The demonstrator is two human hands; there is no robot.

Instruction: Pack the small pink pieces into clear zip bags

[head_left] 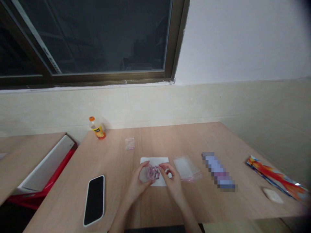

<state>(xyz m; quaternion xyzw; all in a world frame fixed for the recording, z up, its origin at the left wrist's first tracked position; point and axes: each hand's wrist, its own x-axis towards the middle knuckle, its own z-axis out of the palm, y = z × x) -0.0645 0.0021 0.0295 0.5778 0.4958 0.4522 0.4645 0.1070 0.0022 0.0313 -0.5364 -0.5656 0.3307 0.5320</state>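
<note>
My left hand (139, 181) is wrapped round a clear, round plastic container (145, 174), tilted with its mouth toward the right. Small pink and dark pieces (156, 171) show at its mouth; whether they lie inside it or on the paper behind, I cannot tell. Close beside the mouth, my right hand (171, 179) has thumb and forefinger pinched together. What sits between those fingertips is too small to make out. Under both hands lies a white sheet of paper (159, 160). A stack of clear plastic bags (186, 168) is just right of my right hand.
One small clear bag (129, 143) lies farther back, near an orange drink bottle (97, 128). A phone (94, 200) rests at the left. On the right are a blurred-out strip (218, 171), a white object (273, 195) and a colourful packet (275, 176). Wall and window bound the back.
</note>
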